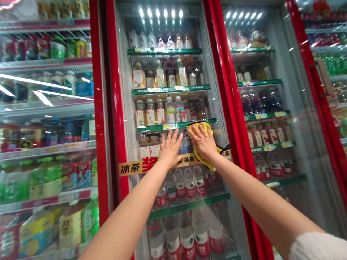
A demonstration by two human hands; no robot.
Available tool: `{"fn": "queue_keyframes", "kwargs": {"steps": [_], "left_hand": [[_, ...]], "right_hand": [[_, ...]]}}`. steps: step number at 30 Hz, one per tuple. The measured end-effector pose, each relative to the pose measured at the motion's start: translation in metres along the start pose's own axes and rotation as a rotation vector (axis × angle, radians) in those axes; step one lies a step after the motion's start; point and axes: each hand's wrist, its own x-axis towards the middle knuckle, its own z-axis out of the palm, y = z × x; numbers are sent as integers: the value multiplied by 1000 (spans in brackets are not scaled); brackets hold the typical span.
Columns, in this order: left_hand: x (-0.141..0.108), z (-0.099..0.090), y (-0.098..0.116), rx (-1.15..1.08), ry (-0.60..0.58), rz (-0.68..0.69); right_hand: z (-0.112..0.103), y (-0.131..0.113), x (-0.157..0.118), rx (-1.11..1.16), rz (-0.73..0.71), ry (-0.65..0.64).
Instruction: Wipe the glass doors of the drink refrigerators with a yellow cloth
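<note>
White sleeve (316,247) nearest us; our right hand (203,143), fingers extended flat, presses a yellow cloth (206,126) (rumpled, black-trimmed) against the glass door (128,124) near its right edge; our left hand (170,150) splays wide.

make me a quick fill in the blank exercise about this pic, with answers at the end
1. The cloth under the right hand is mainly ____ in colour.
2. The left hand, fingers spread, has ____ cloth under it.
3. The shelf edges behind the two hands are ____ in colour.
4. The door frame around these shelves is ____ in colour.

Missing words: yellow; no; green; red
</note>
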Motion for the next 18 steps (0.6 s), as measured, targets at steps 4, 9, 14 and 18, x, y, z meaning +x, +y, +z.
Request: {"fn": "queue_keyframes", "kwargs": {"steps": [4,9,14,18], "left_hand": [[16,10,1,-34,16,-40],[13,24,-7,-33,40,-35],[14,32,-11,-6,82,-9],[14,35,-14,5,104,4]], "right_hand": [[-9,30,13,-23,32,17],[-11,30,57,6,208,96],[-9,-8,90,27,109,106],[-20,16,96,-18,4,52]]}}
